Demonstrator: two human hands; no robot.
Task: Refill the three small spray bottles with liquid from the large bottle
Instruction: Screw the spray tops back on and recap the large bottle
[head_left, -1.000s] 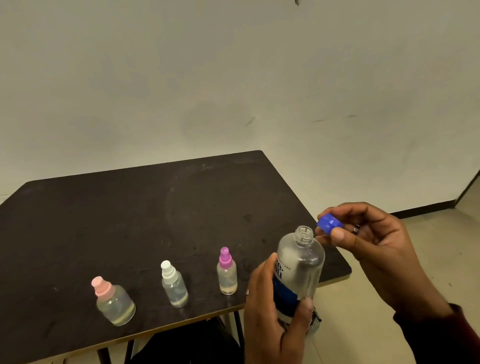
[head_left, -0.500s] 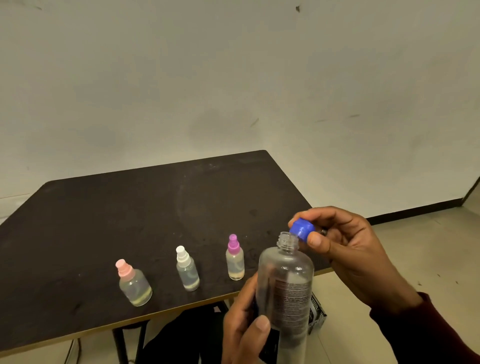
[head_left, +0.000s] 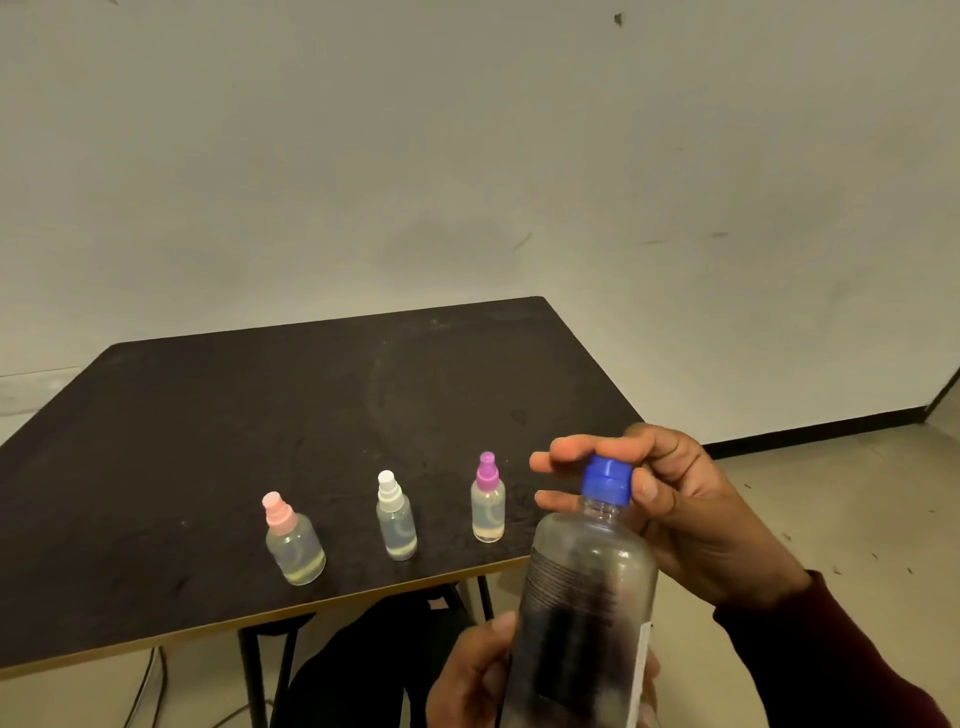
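Pink-topped spray bottle (head_left: 294, 545): standing upright on the worktop (head_left: 208, 441) near its front edge, leftmost of the row, its pump top sitting in place; a shallow yellowish layer is showing at the bottom
White-topped spray bottle (head_left: 396, 519): standing upright in the middle of the row, apart from its neighbours, top sitting on, also looking low on liquid
Purple-topped spray bottle (head_left: 488, 501): standing upright at the right end of the row, top sitting on, a thin layer of liquid showing at its base
Left hand (head_left: 475, 675): its fingers are wrapping round the lower body of the large bottle (head_left: 587, 613), holding it upright in front of the worktop's edge, off the surface
Right hand (head_left: 670, 509): its fingers are pinching the blue cap (head_left: 605, 480), which is sitting on the large bottle's neck
Progress: judging from the low levels and the tops sitting in place, no small bottle is looking refilled; whether the cap is going on or coming off cannot be told
Remaining: all three spray tops are needing removal, then pouring into each
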